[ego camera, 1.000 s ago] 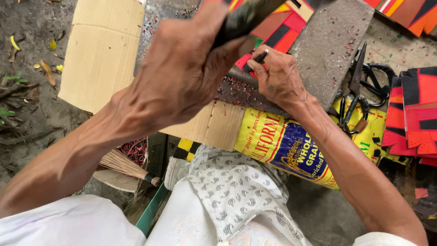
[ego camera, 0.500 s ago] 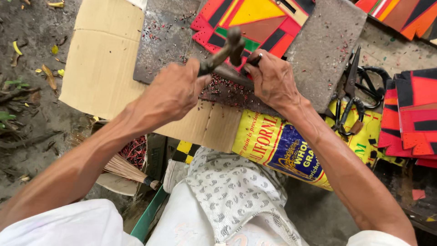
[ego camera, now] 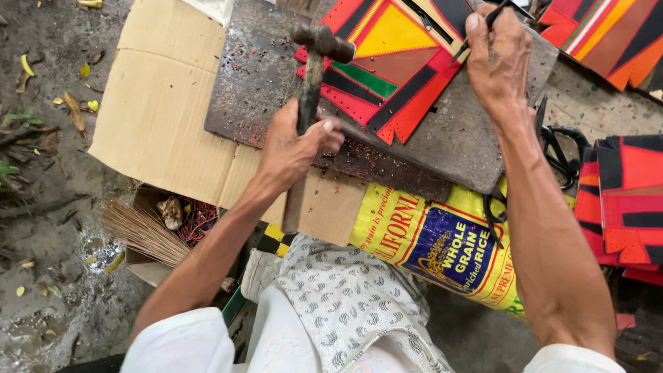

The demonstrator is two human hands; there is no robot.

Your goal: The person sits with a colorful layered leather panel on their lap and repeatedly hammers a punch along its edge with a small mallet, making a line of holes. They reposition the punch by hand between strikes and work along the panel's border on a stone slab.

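Hammer, dark metal head on a worn wooden handle [ego camera: 309, 90], is held upright in the left hand [ego camera: 293, 148], fingers wrapped tight round the middle of the shaft, head raised above the grey stone slab [ego camera: 456, 138]. Right hand [ego camera: 498, 59] pinches a thin dark metal punch [ego camera: 483, 27] between thumb and fingers, tip set near the upper edge of the red, yellow, green and black patchwork panel [ego camera: 394, 62] lying flat on the slab.

Risk, as judged: the punch is thin and the fingers sit close along it, so an off-centre blow could glance onto the knuckles. The panel is not clamped; it could slide on the slab and misplace a hole.

Materials: panel looks like stiff leather or vinyl, geometric strips, small punched holes along the red edges. Slab is rough, speckled with tiny coloured punch-outs. Flat brown cardboard sheet [ego camera: 162, 110] lies left of the slab, a glossy yellow and blue printed sack [ego camera: 442, 242] below it. Black-handled scissors [ego camera: 559, 152] rest at the slab's right edge, beside stacked red and black panels [ego camera: 625, 200]. Straw-coloured broom bristles [ego camera: 138, 231] lie on the damp earth floor [ego camera: 48, 207].
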